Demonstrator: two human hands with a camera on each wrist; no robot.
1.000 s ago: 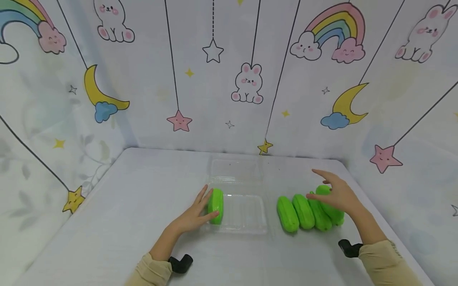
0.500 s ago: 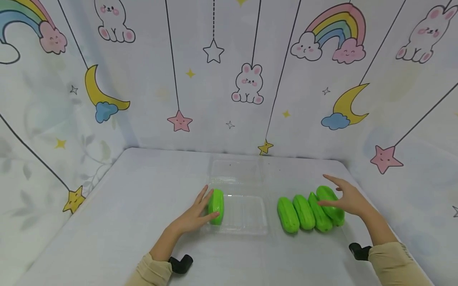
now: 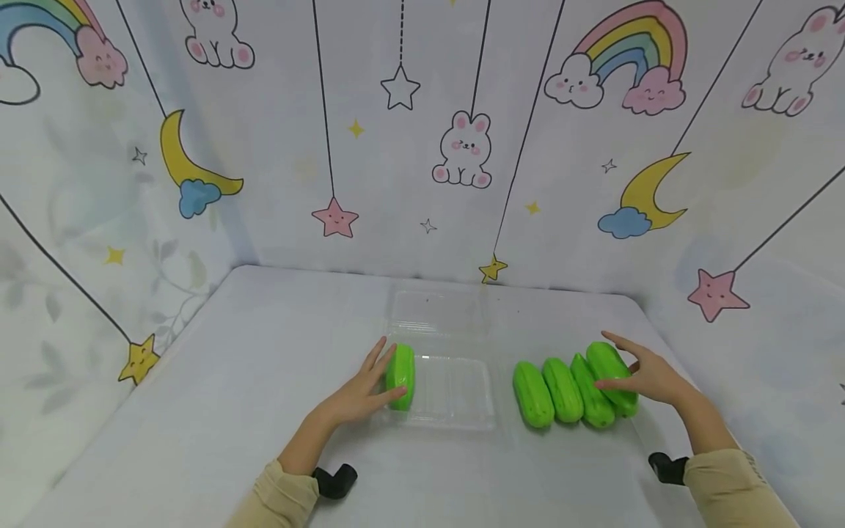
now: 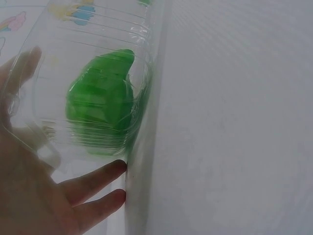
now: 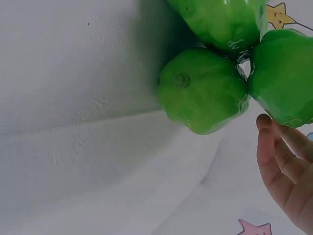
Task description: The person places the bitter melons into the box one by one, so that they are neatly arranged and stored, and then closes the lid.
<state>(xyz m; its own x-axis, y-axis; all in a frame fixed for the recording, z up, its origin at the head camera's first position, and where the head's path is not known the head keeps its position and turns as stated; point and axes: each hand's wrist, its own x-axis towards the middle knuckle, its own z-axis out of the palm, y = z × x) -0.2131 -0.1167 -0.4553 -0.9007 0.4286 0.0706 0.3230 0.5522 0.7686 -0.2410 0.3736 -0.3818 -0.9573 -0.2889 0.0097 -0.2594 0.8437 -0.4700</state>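
Near the table's middle is a clear plastic clamshell box [image 3: 455, 425], lid folded back. In its left end lies a glossy green, plump, ribbed gourd-like piece [image 3: 400, 378]. My left hand [image 3: 353, 396] rests at that side of the box with fingers spread; the thumb overlaps the green piece. In the left wrist view the box wall [image 4: 29, 98] is between this hand and the piece. On the right, my right hand [image 3: 653, 374] reaches over the rightmost gourd-like piece [image 3: 606, 363], thumb at its near side, fingers beyond it. In the right wrist view its fingertips [image 5: 264, 121] are right at a green piece [image 5: 283, 78].
Several like green pieces [image 3: 532, 396] lie side by side right of the box, the rightmost leaning on others. The open lid [image 3: 439, 308] lies behind the box on the white table [image 3: 297, 323]. Printed cloth [image 3: 396, 161] hangs behind. Each wrist bears a black mount [image 3: 335, 482].
My right hand first draws back to the right, then comes down closer onto the rightmost green piece. My left hand stays at the box. The head view has shifted slightly.
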